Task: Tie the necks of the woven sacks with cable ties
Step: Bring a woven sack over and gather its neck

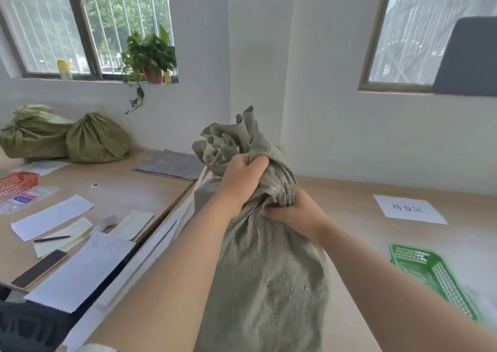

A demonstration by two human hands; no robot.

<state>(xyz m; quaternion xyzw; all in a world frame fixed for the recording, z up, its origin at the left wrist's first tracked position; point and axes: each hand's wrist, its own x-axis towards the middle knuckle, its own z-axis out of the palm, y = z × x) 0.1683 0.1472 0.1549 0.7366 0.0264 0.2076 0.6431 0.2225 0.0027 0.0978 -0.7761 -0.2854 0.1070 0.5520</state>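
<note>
A grey-green woven sack (269,284) stands upright in front of me, its mouth bunched into a ruffled neck (279,182). My left hand (239,179) grips the neck high up, just under the ruffles. My right hand (293,211) clamps the neck lower down on the right side. No cable tie shows on this neck or in either hand. Two green woven sacks (94,139) with gathered necks sit on the desk at the far left.
The left desk (121,190) carries papers, a pen (51,239), a red basket (16,182), a plastic bag and flat grey sacks (172,164). On the right table lie a labelled white sheet (408,209) and a green basket (430,273). A potted plant (150,55) stands on the windowsill.
</note>
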